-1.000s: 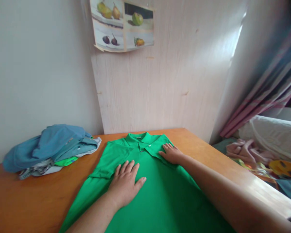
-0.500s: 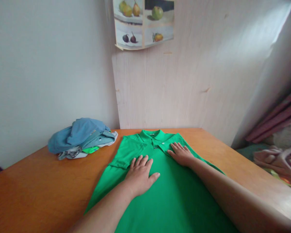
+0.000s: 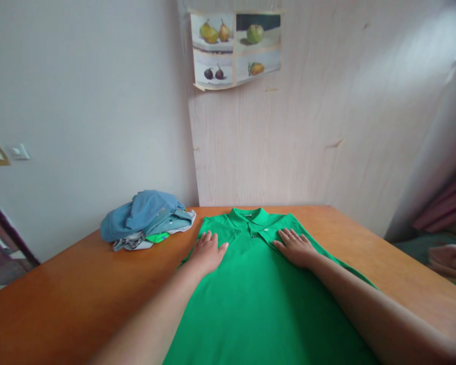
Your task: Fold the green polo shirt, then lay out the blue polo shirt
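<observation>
A green polo shirt (image 3: 258,299) lies spread out on the orange wooden table (image 3: 61,299), collar toward the wall. My left hand (image 3: 207,251) rests flat on the shirt's left shoulder, fingers stretched out and open. My right hand (image 3: 294,247) lies flat on the right shoulder beside the collar, fingers spread. Neither hand holds anything.
A pile of blue and grey clothes (image 3: 146,219) sits at the table's back left. A fruit picture (image 3: 235,48) hangs on the pale wooden panel behind. More fabric (image 3: 450,256) lies off the table's right edge. A wall switch (image 3: 19,151) is at far left.
My left hand has slid forward and left onto the shirt's shoulder. My right hand stays by the collar. My view has turned left, bringing the switch into sight.
</observation>
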### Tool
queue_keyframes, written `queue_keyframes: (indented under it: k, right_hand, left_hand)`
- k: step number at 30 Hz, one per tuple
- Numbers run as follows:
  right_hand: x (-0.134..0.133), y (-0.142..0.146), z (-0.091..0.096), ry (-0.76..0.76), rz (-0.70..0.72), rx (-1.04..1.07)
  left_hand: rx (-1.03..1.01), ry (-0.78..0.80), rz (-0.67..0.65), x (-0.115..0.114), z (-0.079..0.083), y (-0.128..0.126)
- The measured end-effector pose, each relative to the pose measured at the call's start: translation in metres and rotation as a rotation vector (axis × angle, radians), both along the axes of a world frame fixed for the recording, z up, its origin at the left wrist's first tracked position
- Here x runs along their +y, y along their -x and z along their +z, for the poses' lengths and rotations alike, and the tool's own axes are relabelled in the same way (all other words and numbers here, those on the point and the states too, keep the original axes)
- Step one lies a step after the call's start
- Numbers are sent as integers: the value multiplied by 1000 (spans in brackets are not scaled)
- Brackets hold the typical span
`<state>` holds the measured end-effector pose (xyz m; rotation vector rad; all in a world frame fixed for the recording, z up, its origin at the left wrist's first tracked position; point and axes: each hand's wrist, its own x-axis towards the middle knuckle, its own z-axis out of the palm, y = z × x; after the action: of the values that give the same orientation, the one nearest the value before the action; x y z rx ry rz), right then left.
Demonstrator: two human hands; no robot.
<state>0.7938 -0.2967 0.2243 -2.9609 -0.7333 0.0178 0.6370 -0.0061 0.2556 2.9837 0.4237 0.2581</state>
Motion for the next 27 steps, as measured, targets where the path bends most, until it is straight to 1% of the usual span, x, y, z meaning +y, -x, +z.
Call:
queue_keyframes:
  k: [2,4,12,16,20,23,25,27]
  right_hand:
    - [0,-3,0,-5,5,-2]
    - [1,-7,0,-10,9,-2]
    - [8,-31,6,-13,-2,18]
    - [10,-36,7,-79,4,28]
    - [6,-34,13,-164,27,22]
    - [-13,-31,26,-268,-14,-21]
    - [-38,-28,38,-341,-79,-65]
    - [-71,-22,51,-399,-165,-105]
  left_hand:
    - [55,-17,1,7,-9,-4]
    - [77,-21,-14,11,-13,-9]
    - [98,-29,-4,18,-11,-35]
    - [62,-31,-15,19,-14,-36]
    - [-52,-16,-64,22,-11,-34]
    - [-190,2,-120,30,-5,-27]
    - [-279,34,-123,38,1,-15]
    - [-359,72,-165,48,8,2]
